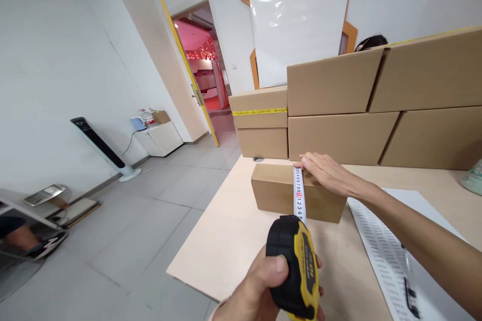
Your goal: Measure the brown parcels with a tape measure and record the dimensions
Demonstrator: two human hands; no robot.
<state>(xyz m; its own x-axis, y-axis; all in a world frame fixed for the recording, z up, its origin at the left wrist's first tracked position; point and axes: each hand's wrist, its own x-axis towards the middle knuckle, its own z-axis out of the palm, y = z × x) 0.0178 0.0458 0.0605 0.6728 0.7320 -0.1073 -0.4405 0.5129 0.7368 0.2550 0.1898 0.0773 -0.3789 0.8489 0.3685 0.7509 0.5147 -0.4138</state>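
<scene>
The left hand (254, 288) has its fingers closed around a black-and-yellow tape measure (291, 266), the thumb on the black side of its case, above the near part of the tabletop (222, 241); the white blade (298, 190) runs out from the case to a small carton (276, 196) and lies across its top; this carton sits toward the tabletop's far left corner; the right hand (326, 173) reaches in from the right, its fingers together at the blade's far end, on the carton's far top edge; whether they pinch the blade or only press it, I cannot tell; larger stacked cartons (335, 85) line the tabletop's far edge; to the right of the small carton lies a printed sheet (376, 246) with a pen (411, 291) on it.
</scene>
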